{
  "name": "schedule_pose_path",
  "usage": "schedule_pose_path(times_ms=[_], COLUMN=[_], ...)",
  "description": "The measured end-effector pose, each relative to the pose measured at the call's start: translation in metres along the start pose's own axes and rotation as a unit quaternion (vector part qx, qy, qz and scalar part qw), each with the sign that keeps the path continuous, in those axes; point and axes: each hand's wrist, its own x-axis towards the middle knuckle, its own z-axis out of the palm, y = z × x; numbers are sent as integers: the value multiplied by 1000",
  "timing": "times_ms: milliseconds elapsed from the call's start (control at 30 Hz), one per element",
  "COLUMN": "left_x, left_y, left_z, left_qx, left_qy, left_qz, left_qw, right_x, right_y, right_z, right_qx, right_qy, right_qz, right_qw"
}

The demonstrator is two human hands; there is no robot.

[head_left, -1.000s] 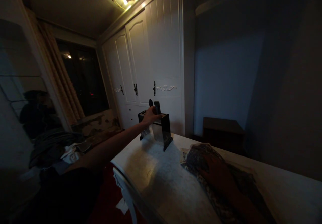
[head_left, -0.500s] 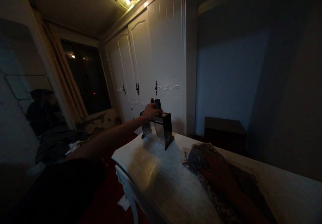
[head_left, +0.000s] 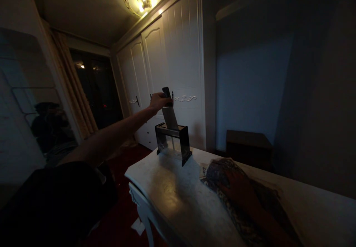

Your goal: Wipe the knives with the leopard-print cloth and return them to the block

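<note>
There are two grips (head_left: pixel 159 101) (head_left: pixel 237 187), one visible knife (head_left: pixel 170 119), one holder (head_left: pixel 184 140) and one cloth (head_left: pixel 213 173).

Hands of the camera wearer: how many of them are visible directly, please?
2. The left hand is above the black-sided holder, gripping a black-handled blade; the right hand lies on a patterned cloth on the white table.

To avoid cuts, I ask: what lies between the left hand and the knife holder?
In the head view, a knife blade slants from the left hand down to the top of the knife holder.
</note>
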Motion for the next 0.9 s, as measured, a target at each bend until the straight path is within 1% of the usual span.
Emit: schedule_pose_path(times_ms=[100,167,233,300,367,433,467,500,567,600,667,700,767,833,900], left_x=[6,7,6,4,0,-5,-9,-13,-24,-31,-45,-52,-67,-82,-96], left_y=[21,36,49,60,67,70,71,72,72,71,70,68,64,59,50], left_z=[-7,-11,-14,-16,-15,-11,-8,-5,4,9,20,26,40,53,67], left_qx=[-7,-6,-6,-17,-36,-53,-61,-70,-87,-96,-112,-124,-153,-180,-200], left_qy=[21,29,43,53,62,59,50,38,12,0,-24,-36,-60,-68,-63], left_qz=[36,53,61,73,82,86,89,90,89,86,78,73,59,35,6], left_qw=[999,998,997,996,994,993,993,993,992,992,990,989,985,981,978], right_x=[0,2,6,10,13,15,16,16,17,17,15,14,10,6,2], right_y=[1,2,5,8,13,19,22,25,32,36,46,50,59,65,70], right_z=[2,0,-6,-15,-25,-34,-38,-42,-46,-48,-49,-49,-48,-48,-49], right_qx=[16,49,106,188,266,312,323,321,283,248,164,125,71,48,57], right_qy=[7,-9,-36,-59,-71,-51,-35,-16,14,25,24,7,-56,-115,-133], right_qz=[3,15,40,84,147,170,173,183,216,227,220,211,207,219,227], right_qw=[1000,999,993,977,950,934,930,929,934,941,961,969,974,968,963])
